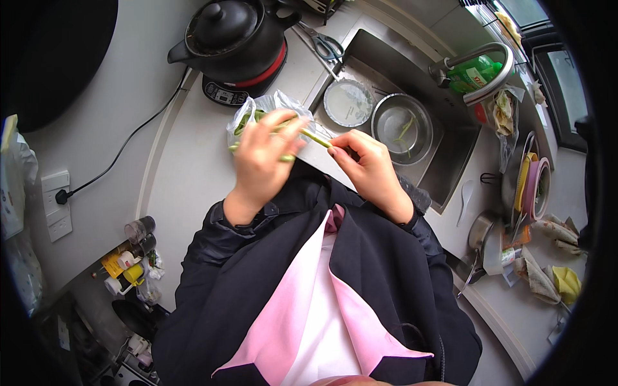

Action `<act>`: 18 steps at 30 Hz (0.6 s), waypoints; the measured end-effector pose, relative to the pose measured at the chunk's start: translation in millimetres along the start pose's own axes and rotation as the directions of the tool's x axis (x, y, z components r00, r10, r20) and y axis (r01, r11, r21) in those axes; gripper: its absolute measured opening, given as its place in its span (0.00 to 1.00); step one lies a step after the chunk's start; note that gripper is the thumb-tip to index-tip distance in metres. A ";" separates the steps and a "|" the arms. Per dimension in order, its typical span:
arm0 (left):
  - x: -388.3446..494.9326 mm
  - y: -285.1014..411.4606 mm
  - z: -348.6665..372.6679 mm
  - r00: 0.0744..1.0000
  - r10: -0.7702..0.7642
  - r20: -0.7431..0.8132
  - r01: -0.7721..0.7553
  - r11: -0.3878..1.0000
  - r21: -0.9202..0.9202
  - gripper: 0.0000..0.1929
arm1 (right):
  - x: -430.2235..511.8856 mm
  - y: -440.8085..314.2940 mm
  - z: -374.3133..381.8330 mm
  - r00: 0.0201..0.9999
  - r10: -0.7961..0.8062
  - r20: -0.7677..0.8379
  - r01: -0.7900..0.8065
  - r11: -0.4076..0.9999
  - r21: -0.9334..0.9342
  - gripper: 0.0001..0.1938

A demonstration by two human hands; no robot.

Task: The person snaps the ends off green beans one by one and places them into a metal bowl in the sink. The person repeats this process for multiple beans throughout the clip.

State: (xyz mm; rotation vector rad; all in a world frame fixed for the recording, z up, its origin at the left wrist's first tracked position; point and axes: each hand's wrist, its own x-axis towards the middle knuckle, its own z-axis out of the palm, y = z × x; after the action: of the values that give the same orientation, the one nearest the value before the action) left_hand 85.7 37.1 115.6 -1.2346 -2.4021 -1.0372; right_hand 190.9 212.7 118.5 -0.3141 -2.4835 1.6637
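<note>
My left hand [263, 157], blurred by motion, holds green bean pods over a thin clear plastic bag [277, 100]. More green beans [246, 120] show inside that bag. One long green bean [316, 138] stretches between my two hands. Its near end is pinched between the thumb and fingers of my right hand [364, 166]. Just beyond the right hand, a round stainless steel bowl [384, 130] stands in the sink and holds thin green strips [404, 130]. Left of the bowl is a round, shallow, pale dish or lid [347, 101].
A black lidded clay pot [227, 43] stands on an electric cooker base [224, 91]. Scissors [326, 46] lie by the steel sink [446, 178]. Its curved faucet [504, 62] rises near a green bottle [475, 75]. A white spoon [465, 202], pans [483, 236] and cloths [538, 275] lie right.
</note>
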 end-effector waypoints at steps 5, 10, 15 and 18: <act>-7.1 5.4 22.1 0.985 0.122 0.126 -0.108 0.988 -0.113 0.13 | 1.1 6.4 7.3 0.999 0.030 0.020 -0.031 0.999 0.027 0.05; -28.9 -0.1 36.5 0.975 0.068 0.212 -0.036 0.988 -0.153 0.10 | -3.7 24.6 15.5 0.974 0.208 0.095 -0.216 0.973 0.083 0.06; -53.3 -7.3 51.1 0.971 -0.005 0.241 0.048 0.984 -0.172 0.08 | -2.2 52.9 46.0 0.950 0.289 0.120 -0.308 0.931 0.196 0.06; -64.3 -11.9 55.9 0.977 -0.076 0.197 0.115 0.974 -0.193 0.07 | -0.6 64.6 55.6 0.875 0.419 0.243 -0.483 0.796 0.364 0.04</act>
State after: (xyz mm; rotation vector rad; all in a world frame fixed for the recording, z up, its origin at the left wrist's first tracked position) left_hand 121.0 31.9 37.4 -1.3502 -2.5727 -1.2756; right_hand 185.1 186.5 37.6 -0.8082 -2.1688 2.4322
